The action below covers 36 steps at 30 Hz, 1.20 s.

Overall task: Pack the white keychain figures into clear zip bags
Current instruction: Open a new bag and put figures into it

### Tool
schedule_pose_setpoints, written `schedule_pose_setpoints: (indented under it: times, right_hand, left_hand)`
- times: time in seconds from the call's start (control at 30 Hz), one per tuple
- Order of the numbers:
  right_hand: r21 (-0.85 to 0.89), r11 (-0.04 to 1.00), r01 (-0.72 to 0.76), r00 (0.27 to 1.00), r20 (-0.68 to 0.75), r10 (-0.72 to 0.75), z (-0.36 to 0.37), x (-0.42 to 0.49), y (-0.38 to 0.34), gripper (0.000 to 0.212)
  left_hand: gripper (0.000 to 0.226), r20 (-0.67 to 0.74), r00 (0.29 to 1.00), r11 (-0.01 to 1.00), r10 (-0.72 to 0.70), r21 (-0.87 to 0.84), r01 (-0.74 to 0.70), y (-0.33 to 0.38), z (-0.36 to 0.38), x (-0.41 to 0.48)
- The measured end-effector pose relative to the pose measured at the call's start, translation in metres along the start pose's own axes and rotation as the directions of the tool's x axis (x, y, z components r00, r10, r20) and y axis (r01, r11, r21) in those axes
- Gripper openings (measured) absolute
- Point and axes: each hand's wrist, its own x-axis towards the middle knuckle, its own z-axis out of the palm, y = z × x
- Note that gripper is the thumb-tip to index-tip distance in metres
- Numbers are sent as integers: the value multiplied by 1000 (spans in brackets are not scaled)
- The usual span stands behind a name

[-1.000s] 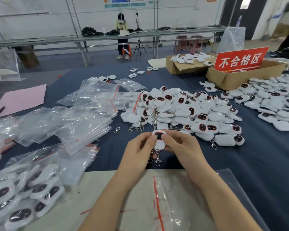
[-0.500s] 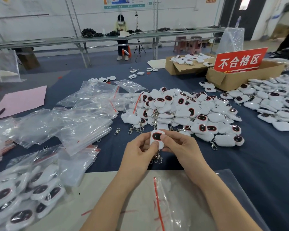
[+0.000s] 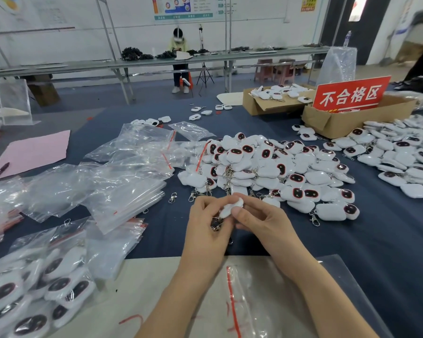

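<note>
Navy-clothed table, bottom of frame upward. One clear zip bag lay empty on the beige mat; filled bags sat lower left. At centre, left hand and right hand pinched one white figure. Its dark face, visible half a second before, had turned away, apparently for inspection; bagging was still pending. A loose heap lay beyond, and a cardboard box at upper right held more figures.
</note>
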Motion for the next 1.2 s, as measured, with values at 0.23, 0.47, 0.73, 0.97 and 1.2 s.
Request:
schedule_pose_setpoints:
  times: [0.23,0.47,0.73,0.97,1.2]
  right_hand:
    - [29,1000,-3,1000,9,3,-4,1,2,31]
    - [173,985,-10,998,62,-1,-10,3,4,37]
    - [69,997,-16,1000,-5,17,-2,-1,-2,34]
    - [5,1000,-16,981,-193,17,0,0,1,25]
    - [7,1000,-7,997,-73,8,-2,-3,-2,33]
  left_hand:
    - [22,8,1000,1000,-4,10,4,-2,0,1]
    - [27,21,996,996,-86,-37,87,-4,1,1]
    - [12,-22,997,996,-74,-42,73,-4,-1,2]
    - [10,20,995,994,-98,39,98,-8,-1,4]
    - [37,114,993,998,-43,50,38,-12,-1,3]
